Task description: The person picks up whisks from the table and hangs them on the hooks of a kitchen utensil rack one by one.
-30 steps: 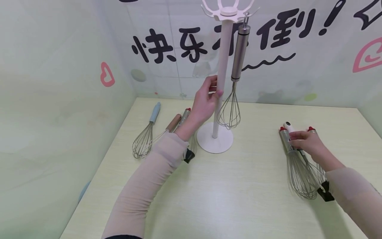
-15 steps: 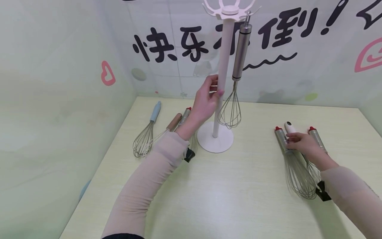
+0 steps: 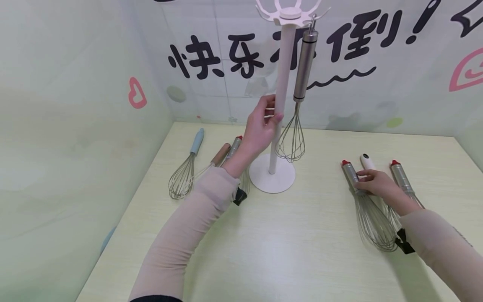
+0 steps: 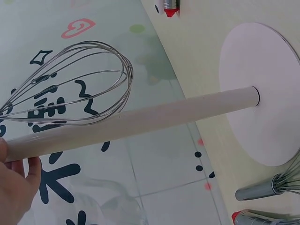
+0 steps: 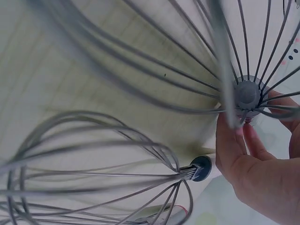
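Observation:
My left hand grips the pole of a white hook stand, thumb in front. From one hook of that stand hangs a whisk with a steel handle, wires down beside the pole. At the right, my right hand pinches the lower handle of a red-tipped silver whisk. In the right wrist view, the fingers close around this whisk's collar. A white-handled whisk lies partly hidden behind the hand. Another red-tipped whisk lies farther right, its wires partly covered by the forearm.
A blue-handled whisk, a brown-handled whisk and a red-tipped silver one lie left of the round stand base. My left forearm covers part of them. Black pieces show near both sleeves. A printed wall backs the table.
My right hand has shifted left with the silver whisk, its handle drawing away from the white-handled one. More of the rightmost red-tipped whisk shows. The left hand keeps its grip on the pole.

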Demonstrator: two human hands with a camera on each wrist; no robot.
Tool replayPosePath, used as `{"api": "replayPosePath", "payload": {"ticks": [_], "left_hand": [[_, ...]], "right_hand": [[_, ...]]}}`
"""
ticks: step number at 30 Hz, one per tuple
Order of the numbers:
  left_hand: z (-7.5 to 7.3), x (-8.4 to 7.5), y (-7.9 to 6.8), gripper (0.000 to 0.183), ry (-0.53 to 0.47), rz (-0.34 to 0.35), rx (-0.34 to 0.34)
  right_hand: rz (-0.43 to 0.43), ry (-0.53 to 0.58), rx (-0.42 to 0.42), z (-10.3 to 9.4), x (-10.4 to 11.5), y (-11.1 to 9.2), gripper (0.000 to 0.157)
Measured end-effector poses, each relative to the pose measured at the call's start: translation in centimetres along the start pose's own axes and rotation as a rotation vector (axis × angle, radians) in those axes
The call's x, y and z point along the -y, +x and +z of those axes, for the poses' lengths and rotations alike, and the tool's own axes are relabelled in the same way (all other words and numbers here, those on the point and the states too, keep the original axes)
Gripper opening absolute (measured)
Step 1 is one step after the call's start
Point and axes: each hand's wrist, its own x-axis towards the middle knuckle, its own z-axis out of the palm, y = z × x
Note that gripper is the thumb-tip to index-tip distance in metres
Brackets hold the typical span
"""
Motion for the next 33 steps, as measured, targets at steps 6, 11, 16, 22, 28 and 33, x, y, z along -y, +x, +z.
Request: {"api": "replayPosePath", "payload": {"ticks": [6,11,16,22,28,33], "left_hand": [[0.0,0.0,-0.1,0.038,0.006,0.006,-0.005],[-0.2,-0.1,-0.1,0.039,-0.008,-0.009,0.006],[-0.5,-0.1,0.1,0.041,-0.031,-0.030,0.040],[-1.0,-0.1,0.3,0.043,-0.051,-0.037,0.086],[-1.3,-0.2,0.3,0.050,-0.066,-0.040,0.092],[-1.5,-0.4,0.3,0.054,-0.092,-0.048,0.084]], "right_hand": [[0.012,0.002,0.021,0.2,0.1,0.0,0.064],[-0.004,0.009,0.021,0.6,0.5,-0.1,0.064],[-0.016,0.016,0.018,0.9,1.1,-0.3,0.063],[-0.046,0.023,-0.006,1.0,2.2,-0.4,0.062],[-0.120,0.042,-0.032,0.7,3.2,-0.8,0.062],[-0.144,0.087,-0.046,0.4,3.9,-1.2,0.065]]}}
